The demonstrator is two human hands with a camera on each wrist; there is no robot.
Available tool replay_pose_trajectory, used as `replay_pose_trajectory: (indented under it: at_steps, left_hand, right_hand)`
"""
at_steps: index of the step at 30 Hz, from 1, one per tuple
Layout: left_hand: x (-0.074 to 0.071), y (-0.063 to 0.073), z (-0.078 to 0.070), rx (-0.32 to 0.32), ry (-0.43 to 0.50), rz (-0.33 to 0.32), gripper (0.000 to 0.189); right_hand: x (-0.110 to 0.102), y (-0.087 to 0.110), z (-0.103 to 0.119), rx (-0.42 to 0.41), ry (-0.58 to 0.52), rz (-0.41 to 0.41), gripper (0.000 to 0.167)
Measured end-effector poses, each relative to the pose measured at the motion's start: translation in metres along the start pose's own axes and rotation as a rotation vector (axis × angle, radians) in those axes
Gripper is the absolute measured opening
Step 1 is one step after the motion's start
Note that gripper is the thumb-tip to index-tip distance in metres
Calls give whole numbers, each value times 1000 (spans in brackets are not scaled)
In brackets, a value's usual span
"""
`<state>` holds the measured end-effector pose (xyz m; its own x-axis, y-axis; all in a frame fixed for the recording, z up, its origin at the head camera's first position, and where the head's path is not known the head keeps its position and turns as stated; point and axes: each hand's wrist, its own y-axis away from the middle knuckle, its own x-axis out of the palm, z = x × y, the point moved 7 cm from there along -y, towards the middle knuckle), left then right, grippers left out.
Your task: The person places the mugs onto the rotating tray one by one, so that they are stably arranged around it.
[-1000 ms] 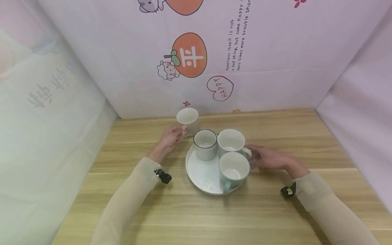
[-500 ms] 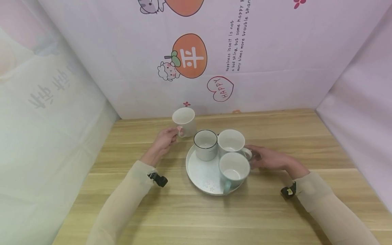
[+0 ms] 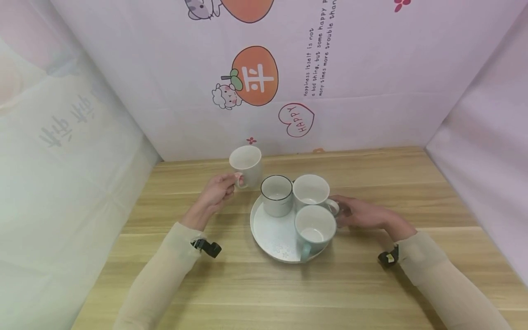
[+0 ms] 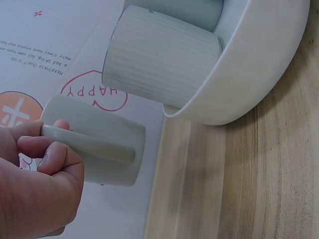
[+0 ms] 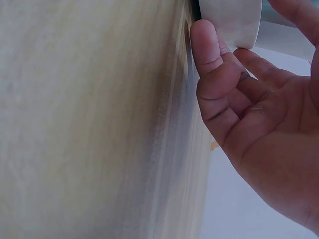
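Note:
My left hand (image 3: 214, 192) pinches the handle of a white mug (image 3: 249, 167) just beyond the tray's back left. In the left wrist view, finger and thumb close on the handle, and the mug (image 4: 107, 117) appears off the table. A round white tray (image 3: 270, 236) carries a white mug with a dark rim (image 3: 277, 204), a white mug (image 3: 310, 190) with its handle to the right, and a pale teal mug (image 3: 315, 229) with its handle toward me. At the tray's right side, my right hand (image 3: 363, 213) touches the outer wall with gently bent fingers; the fingertips are partly hidden.
A wooden table (image 3: 255, 293) lies under everything. Printed cloth (image 3: 363, 91) stands upright along its back edge, and pale cloth walls (image 3: 82, 183) flank it. The dark-rimmed mug stands close to the held mug.
My left hand has carried its white mug slightly left, away from the dark-rimmed mug, and a little toward me. My right hand, the tray and its mugs have stayed in place.

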<state>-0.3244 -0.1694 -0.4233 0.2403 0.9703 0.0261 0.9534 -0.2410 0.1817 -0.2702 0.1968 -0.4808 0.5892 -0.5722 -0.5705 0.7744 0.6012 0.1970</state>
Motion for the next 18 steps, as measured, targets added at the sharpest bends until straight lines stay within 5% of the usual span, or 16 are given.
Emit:
replay_pose_trajectory:
  at_steps: [18]
  left_hand:
    - [2, 32, -19, 28, -1, 47, 34]
  right_hand:
    - [0, 3, 4, 6, -29, 8, 72]
